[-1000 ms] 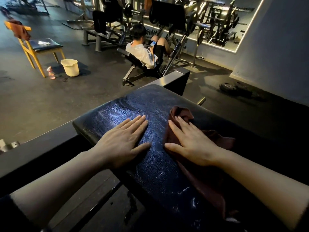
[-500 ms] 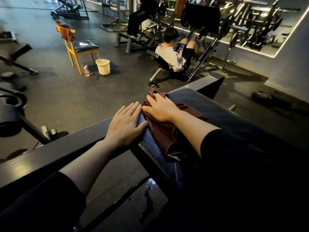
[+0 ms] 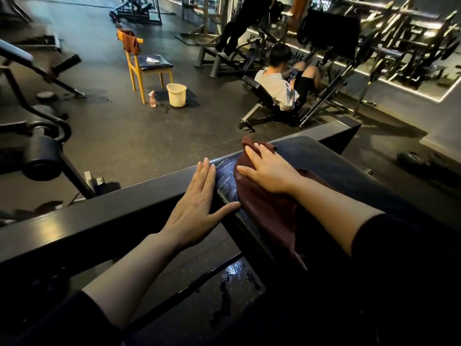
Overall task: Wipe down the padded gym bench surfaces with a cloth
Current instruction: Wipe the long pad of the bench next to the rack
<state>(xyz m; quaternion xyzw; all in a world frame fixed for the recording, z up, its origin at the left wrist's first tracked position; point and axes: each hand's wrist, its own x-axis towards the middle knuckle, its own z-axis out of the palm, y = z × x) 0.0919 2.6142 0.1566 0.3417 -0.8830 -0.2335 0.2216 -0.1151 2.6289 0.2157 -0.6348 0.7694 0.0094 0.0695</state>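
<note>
A dark blue padded bench pad (image 3: 321,161) fills the centre right, glossy and textured. A maroon cloth (image 3: 264,211) drapes over the pad's left edge and hangs down its side. My right hand (image 3: 267,168) lies flat on the cloth with straight fingers, pressing it to the pad's upper left corner. My left hand (image 3: 197,208) rests flat with straight fingers on the black metal frame bar (image 3: 99,216), its thumb touching the pad's edge. Both forearms are bare below dark sleeves.
A yellow chair (image 3: 144,68) with a cloth on its back, a white bucket (image 3: 176,94) and a pink spray bottle (image 3: 152,99) stand on the dark floor ahead. A person (image 3: 282,83) sits on a machine beyond the pad. Weight machines (image 3: 35,151) crowd the left and back.
My right hand has slid the cloth from the pad's middle to its left edge. My left hand moved off the pad onto the frame bar. The view shifted right.
</note>
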